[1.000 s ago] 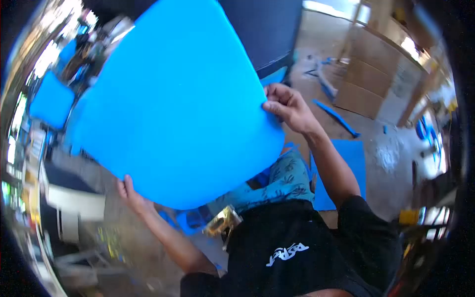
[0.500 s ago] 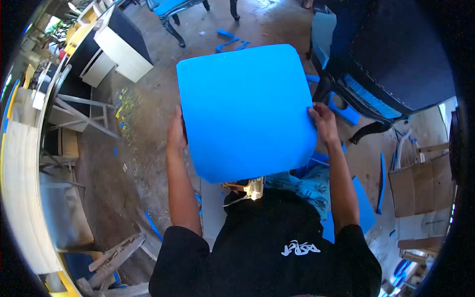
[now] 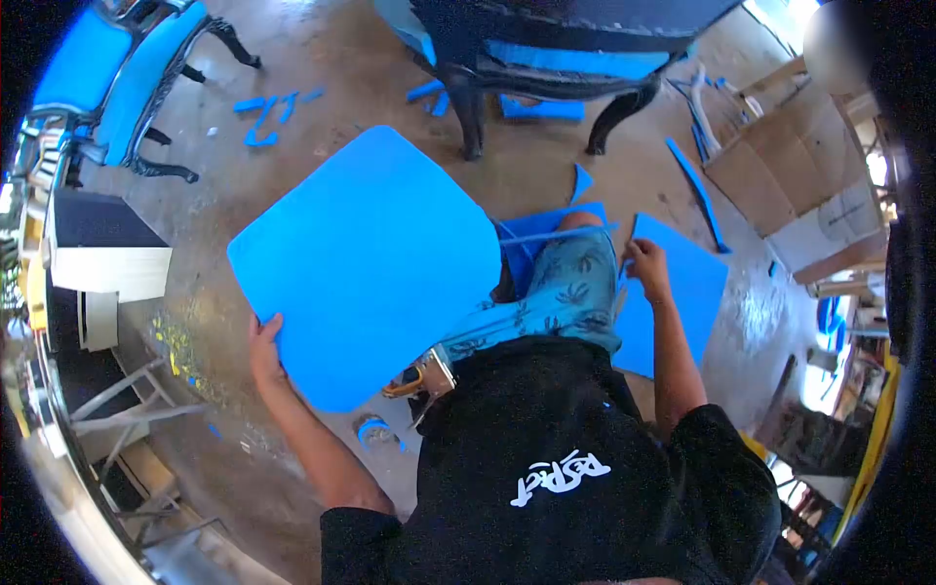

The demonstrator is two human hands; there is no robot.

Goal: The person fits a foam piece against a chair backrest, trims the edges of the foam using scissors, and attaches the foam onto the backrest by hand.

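My left hand (image 3: 265, 353) grips the lower left edge of a blue foam seat pad (image 3: 366, 263) with rounded corners, which is held tilted in front of me. My right hand (image 3: 647, 269) is off that pad, its fingers curled together beside the left edge of a second blue foam sheet (image 3: 682, 292). What those fingers hold, if anything, I cannot make out. Just left of them, a thin blue foam strip (image 3: 561, 234) lies across my knee. Under the pad's lower corner, a gold-coloured metal tool (image 3: 434, 375) shows in part.
Ahead stands a dark carved chair (image 3: 473, 112); another chair with blue upholstery (image 3: 146, 88) is at the upper left. Blue foam offcuts (image 3: 263, 122) litter the floor. A cardboard box (image 3: 780, 166) is at the right, and a white-sided cabinet (image 3: 112, 270) at the left.
My right hand has let go of the seat pad and moved beside the second foam sheet. The pad has turned and shifted left, still in my left hand. My view has swung right.
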